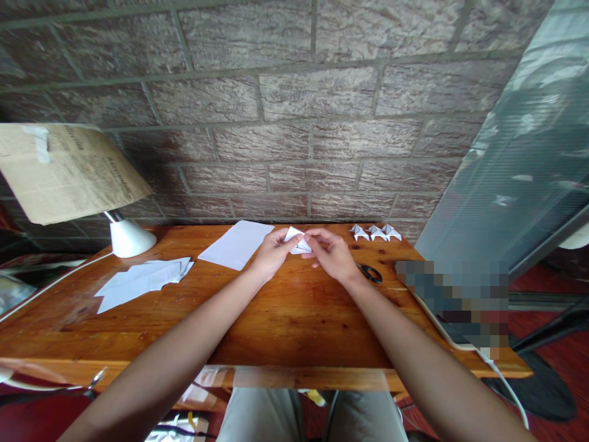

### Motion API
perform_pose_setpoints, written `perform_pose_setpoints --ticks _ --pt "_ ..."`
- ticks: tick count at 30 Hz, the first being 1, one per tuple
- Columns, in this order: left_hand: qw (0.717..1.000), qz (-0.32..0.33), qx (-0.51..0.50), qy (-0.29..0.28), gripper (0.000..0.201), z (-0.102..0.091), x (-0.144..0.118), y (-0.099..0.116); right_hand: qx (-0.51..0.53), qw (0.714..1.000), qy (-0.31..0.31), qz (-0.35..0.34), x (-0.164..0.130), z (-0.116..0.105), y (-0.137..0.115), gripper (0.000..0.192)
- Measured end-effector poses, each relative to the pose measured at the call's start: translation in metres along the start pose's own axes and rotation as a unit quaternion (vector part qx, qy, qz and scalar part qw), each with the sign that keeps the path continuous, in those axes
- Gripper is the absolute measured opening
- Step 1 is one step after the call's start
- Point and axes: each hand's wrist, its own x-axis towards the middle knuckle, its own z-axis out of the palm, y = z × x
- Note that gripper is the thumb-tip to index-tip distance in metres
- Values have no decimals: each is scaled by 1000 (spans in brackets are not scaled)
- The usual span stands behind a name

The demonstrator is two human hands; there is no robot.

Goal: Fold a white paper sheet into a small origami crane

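A small piece of folded white paper [300, 245] is held up between my two hands above the far middle of the desk. My left hand [275, 250] pinches its left side, the thumb lying across its face. On the other side my right hand [332, 250] grips the right edge between thumb and fingers. Some crease lines show on the paper; its exact shape is partly covered by my fingers. Black-handled scissors [372, 273] lie just right of my right wrist, their blades partly hidden behind it.
A white paper stack [237, 244] lies left of my hands, with loose paper pieces [142, 279] farther left. Three folded paper figures [375, 232] stand at the back right. A lamp [131, 238] is at left; a blurred-out device [453, 307] with a cable is at right.
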Motion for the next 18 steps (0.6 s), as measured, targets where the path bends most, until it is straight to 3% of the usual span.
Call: perform_pose_setpoints --ticks 10,18 --pt "997 26 60 44 34 10 -6 7 -170 975 63 -132 1 -2 -1 21" --pt "997 30 59 43 33 7 -4 1 -135 980 50 -135 4 -5 1 21"
